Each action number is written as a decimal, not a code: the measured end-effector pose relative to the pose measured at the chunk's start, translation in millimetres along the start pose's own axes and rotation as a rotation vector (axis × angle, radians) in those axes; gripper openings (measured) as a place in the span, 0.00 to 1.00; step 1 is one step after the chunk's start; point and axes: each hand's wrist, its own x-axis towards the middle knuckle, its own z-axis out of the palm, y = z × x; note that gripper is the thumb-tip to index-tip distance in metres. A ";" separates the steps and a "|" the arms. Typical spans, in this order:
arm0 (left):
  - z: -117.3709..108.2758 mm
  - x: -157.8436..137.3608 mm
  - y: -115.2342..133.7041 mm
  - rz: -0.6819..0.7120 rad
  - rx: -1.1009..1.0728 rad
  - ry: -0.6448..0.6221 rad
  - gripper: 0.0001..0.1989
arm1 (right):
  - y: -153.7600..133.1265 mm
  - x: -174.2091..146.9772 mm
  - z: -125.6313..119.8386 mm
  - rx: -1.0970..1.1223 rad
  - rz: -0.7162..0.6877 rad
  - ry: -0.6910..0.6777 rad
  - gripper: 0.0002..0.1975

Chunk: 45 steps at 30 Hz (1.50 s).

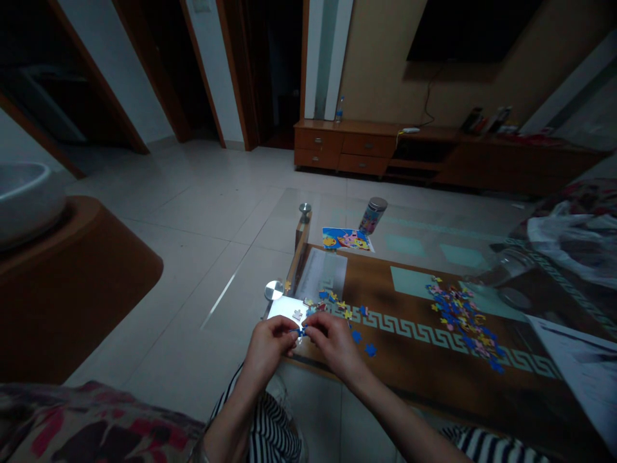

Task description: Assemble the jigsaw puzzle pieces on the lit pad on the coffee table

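From the head camera, both hands meet at the near left corner of the glass-topped table (424, 379), just past the person's striped knees. The left hand (270, 344) and the right hand (332, 344) are curled, fingertips facing each other, and between them they pinch a small blue puzzle piece (301, 332); the picture is too dim to tell whether it is one piece or two being joined. The piece sits in the narrow gap between the hands, equally near to each, its long side running left to right. Just beyond the fingertips lies a small scatter of loose pieces (337, 305), with two blue ones (364, 343) to the right of the right hand. A larger heap of pieces (463, 318) lies well apart to the right, nearer the right hand. The table's left edge runs just beside the left hand, with bare floor beyond it, so open room lies mainly to the right and forward. Farther off stand a printed picture sheet (347, 239) and a lidded jar (373, 215).
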 end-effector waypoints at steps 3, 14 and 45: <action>1.3 0.7 -1.6 -0.001 0.015 0.027 0.10 | -1.8 -0.6 0.2 -0.020 0.007 0.002 0.08; 2.2 -0.2 -2.4 -0.008 0.064 0.049 0.07 | 1.0 -0.7 2.0 0.033 0.052 -0.019 0.08; 2.0 0.8 -6.1 -0.020 0.069 0.052 0.04 | -2.3 -6.0 4.9 -0.009 0.009 0.008 0.09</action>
